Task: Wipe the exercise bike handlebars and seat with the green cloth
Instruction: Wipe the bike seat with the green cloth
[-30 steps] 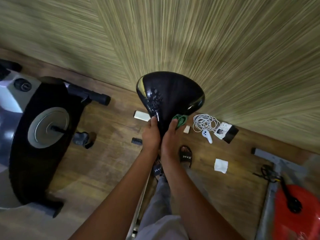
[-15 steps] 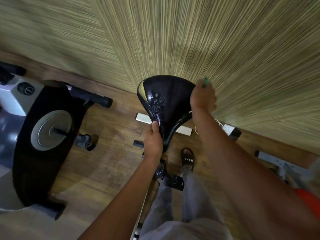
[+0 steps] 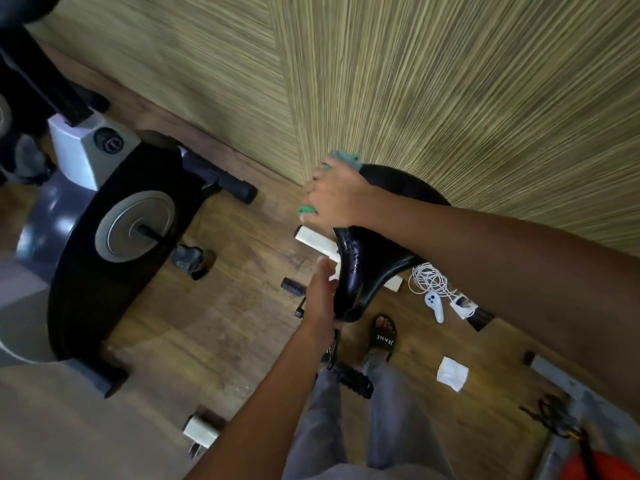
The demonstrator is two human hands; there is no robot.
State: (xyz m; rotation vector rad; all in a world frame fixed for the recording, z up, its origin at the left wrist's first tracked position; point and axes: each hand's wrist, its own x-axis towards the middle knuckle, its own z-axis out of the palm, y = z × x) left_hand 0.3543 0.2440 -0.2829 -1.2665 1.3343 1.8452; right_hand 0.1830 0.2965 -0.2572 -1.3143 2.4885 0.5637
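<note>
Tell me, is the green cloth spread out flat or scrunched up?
Scrunched: the green cloth pokes out in bunches around the right hand on the black seat.

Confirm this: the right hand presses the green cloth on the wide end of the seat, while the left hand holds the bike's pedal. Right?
Not quite. The head view shows the left hand at the narrow nose of the seat, not on a pedal. The rest holds: the right hand presses the green cloth on the seat's wide end.

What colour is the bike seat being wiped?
The seat is glossy black, with a worn, cracked patch near its narrow end; the head view shows it best.
</note>
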